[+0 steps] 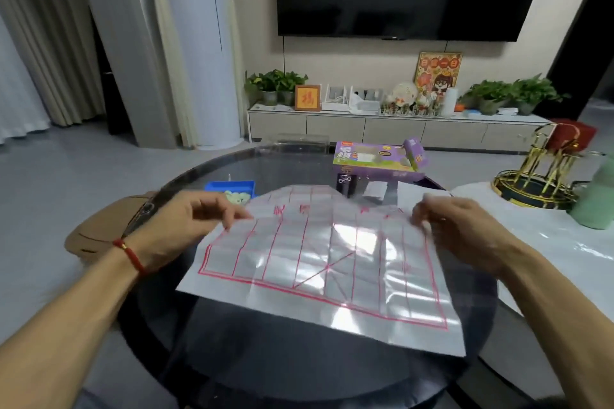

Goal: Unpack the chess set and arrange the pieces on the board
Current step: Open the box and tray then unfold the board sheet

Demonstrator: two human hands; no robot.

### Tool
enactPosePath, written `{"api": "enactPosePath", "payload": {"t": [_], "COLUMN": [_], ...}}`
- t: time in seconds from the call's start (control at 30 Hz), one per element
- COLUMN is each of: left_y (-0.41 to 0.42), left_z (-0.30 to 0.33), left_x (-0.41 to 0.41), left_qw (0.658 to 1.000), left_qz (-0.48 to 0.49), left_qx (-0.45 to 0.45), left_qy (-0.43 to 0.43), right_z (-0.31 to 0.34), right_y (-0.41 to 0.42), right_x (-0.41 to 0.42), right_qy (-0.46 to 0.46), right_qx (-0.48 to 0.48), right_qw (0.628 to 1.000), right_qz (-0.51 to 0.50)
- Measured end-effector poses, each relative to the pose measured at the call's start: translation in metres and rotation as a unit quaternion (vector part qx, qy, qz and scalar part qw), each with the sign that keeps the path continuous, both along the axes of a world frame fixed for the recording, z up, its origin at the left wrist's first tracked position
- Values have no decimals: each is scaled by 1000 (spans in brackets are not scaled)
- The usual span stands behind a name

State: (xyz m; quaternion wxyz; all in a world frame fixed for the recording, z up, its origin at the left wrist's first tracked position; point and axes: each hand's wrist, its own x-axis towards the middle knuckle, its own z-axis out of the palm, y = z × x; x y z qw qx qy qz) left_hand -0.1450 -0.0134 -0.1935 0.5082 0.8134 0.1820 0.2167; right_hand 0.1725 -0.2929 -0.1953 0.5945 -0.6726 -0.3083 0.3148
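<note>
I have the paper xiangqi board (319, 272) by its two side edges: my left hand (186, 226) pinches the left edge with fingertips curled over it, and my right hand (455, 229) pinches the right edge the same way, though blur there keeps me from seeing exactly which fingers close on the sheet. The board is a glossy, creased sheet printed with a red grid; its near half lies on the dark round glass table (232, 359), while the far half is lifted and bowed up between my hands. As I judge it, the step is to spread this sheet flat before any pieces go down. To do that well I should pull the two edges gently apart so the fold lines open, lower the far half evenly instead of dropping one side first, and keep the sheet square to me and centred on the glass. The creases look likely to spring back, so pressing along them with flat palms should help. The sheet is thin and slippery, so a light pinch is enough; a hard tug could tear it. Behind my left hand sits a blue tray (232, 187) holding pale green round pieces (237, 197), and farther back the purple chess set box (375, 159) stands open, both near enough to reach afterwards.
</note>
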Motion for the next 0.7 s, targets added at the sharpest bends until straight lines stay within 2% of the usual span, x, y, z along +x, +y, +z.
{"api": "enactPosePath", "payload": {"t": [0.1,0.17,0.3,0.37,0.47,0.53,0.6,0.7], "left_y": [13,16,13,6,-23,-40,-48,-49], "left_z": [-24,-35,-43,-44,-47,-60,-79,-102], "left_x": [7,13,21,27,45,60,77,95], "left_qw": [977,957,929,917,910,910,888,869], "left_qz": [-69,-93,-53,-5,56,31,-30,-60], "left_qx": [42,54,117,184,283,298,334,378], "left_qy": [197,271,347,354,298,288,316,313], "right_z": [-24,-38,-46,-43,-30,-22,-16,-13], "right_y": [6,13,24,27,32,35,39,47], "right_x": [-3,-3,2,5,1,-8,-19,-26], "right_qy": [7,-14,-35,-112,-311,-370,-402,-522], "right_qx": [-142,-192,-216,-250,-320,-382,-452,-499], "right_qw": [988,977,967,949,874,826,776,676], "right_qz": [57,87,131,153,190,187,179,144]}}
